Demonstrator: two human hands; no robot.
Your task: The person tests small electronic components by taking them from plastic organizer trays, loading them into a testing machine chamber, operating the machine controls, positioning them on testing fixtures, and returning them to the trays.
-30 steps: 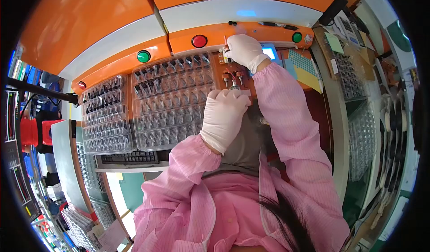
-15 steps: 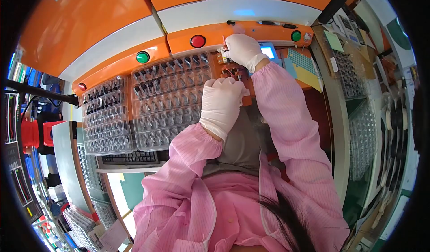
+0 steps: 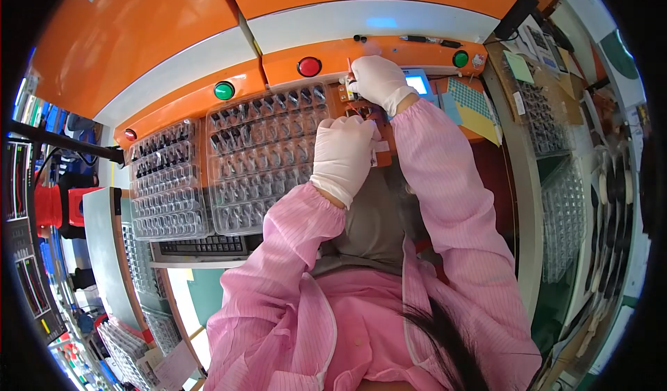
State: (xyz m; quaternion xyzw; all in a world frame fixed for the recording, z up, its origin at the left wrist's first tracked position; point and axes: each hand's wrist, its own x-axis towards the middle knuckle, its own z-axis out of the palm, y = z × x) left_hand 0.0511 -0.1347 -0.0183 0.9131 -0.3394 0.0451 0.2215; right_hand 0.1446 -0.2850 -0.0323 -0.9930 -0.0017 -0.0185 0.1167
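Observation:
My white-gloved right hand (image 3: 381,83) is closed at the upper side of a small fixture (image 3: 345,93) on the orange bench. A thin red handle (image 3: 349,65) sticks up from between its thumb and fingers. Just below, my gloved left hand (image 3: 342,156) has its fingers curled in at the fixture's near edge. Whatever its fingertips hold is hidden behind the knuckles. Left of that hand, a clear plastic tray (image 3: 261,148) carries rows of small dark parts in its pockets.
A second clear tray (image 3: 167,182) stands further left, above a black keyboard (image 3: 201,246). Red (image 3: 309,66) and green (image 3: 224,90) buttons line the orange panel. A small lit screen (image 3: 416,84) and yellow paper (image 3: 479,122) lie right of the fixture. Pens (image 3: 431,41) rest on the ledge.
My left hand's fingers have shifted slightly at the fixture, showing a bit more of it. My right hand keeps its place at the red handle. The whole view has drifted a little.

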